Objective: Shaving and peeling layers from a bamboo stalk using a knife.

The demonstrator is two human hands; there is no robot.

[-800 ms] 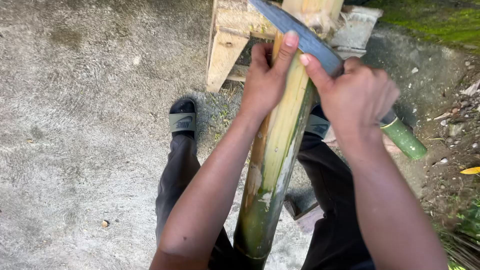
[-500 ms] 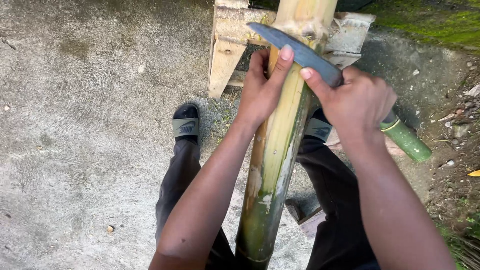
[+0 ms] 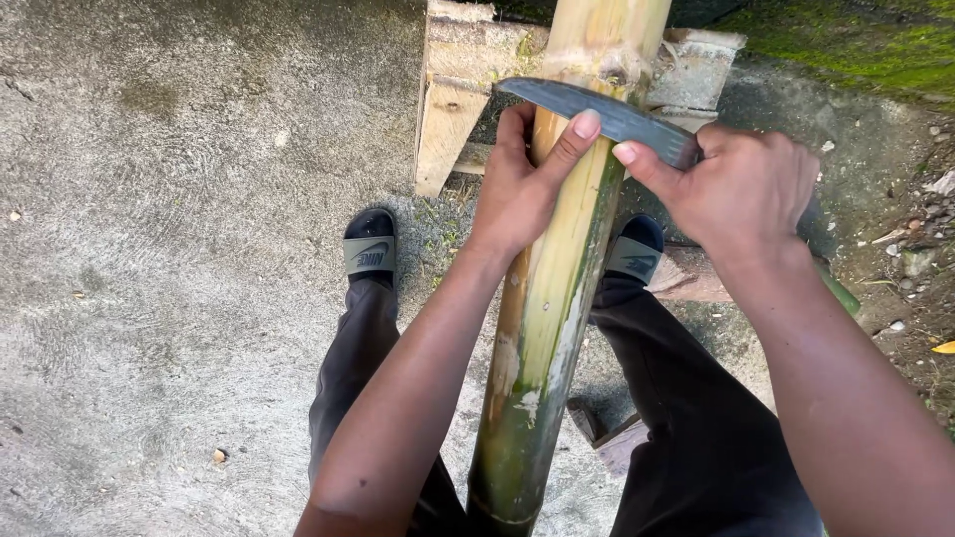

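Observation:
A thick bamboo pole, yellow above and green near its base, runs up the middle between my legs. A dark curved knife blade lies across it near the top. My right hand is closed around the knife's handle, with the index finger stretched along the blade's back. My left hand wraps the pole just below the blade, its thumb pressing on the blade's back.
The pole's far end rests on a rough wooden stand. My feet in dark slides stand on bare concrete. Mossy ground lies at the top right, gravel and leaves at the right edge. A wood offcut lies between my legs.
The blade has slid down the pole toward me, and both hands came with it. The view has tilted so more of the stand shows.

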